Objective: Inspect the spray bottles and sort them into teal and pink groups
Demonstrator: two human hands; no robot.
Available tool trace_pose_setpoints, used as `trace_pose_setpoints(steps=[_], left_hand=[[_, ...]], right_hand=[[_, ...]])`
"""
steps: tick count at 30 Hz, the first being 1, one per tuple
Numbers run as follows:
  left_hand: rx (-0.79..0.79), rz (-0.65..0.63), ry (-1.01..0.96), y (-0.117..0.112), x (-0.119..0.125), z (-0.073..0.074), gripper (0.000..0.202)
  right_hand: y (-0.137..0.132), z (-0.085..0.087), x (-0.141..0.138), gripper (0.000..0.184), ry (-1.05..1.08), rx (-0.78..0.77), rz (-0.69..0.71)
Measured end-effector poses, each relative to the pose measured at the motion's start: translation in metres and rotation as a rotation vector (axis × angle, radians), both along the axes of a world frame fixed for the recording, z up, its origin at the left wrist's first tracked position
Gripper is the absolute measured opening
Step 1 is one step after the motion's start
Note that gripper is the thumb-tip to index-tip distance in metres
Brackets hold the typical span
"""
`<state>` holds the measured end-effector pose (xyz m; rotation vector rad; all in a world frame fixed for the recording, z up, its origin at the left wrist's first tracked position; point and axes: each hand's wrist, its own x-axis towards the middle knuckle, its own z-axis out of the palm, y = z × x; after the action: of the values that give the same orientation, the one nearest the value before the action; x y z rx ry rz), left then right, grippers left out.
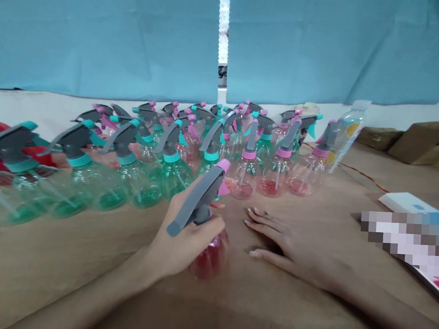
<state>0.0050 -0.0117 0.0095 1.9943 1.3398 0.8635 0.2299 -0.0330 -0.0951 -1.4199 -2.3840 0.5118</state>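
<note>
One wide blue cloth (101, 35) hangs in soft creases behind a worktop (52, 273) with a smooth tan surface. Dozens of rounded spray bottles (172, 177) stand crowded together in rows, their clear plastic bodies holding green or pink liquid beneath grey triggers and teal or pink collars. A clear plastic bottle (348, 134) leans at the far right of the rows, near lumpy brown cardboard (422, 143). The left hand (190, 227) wraps firmly around the neck of a tilted, red-tinted spray bottle (209, 257) in front of the rows. The right hand (292, 247) lies open, fingers spread on the worktop, just beside that bottle.
</note>
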Motion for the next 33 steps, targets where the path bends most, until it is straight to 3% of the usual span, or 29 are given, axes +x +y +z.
trace_pose_setpoints(steps=[10, 17, 28, 33], left_hand=[[0.000, -0.043, -0.042, 0.0012, -0.0003, -0.0038, 0.032], [0.030, -0.060, -0.096, 0.0021, -0.0012, -0.0071, 0.017], [0.034, -0.028, -0.124, 0.0004, 0.0021, -0.0050, 0.034], [0.036, -0.030, -0.102, 0.0008, 0.0023, -0.0048, 0.030]], right_hand=[[0.0005, -0.0027, 0.0019, 0.061, 0.018, 0.005, 0.003], [0.0011, -0.0019, 0.0008, 0.061, -0.009, -0.003, 0.009], [0.0009, 0.0013, 0.0001, 0.062, -0.029, -0.009, 0.007], [0.0012, -0.0006, 0.0018, 0.062, -0.005, -0.001, 0.015]])
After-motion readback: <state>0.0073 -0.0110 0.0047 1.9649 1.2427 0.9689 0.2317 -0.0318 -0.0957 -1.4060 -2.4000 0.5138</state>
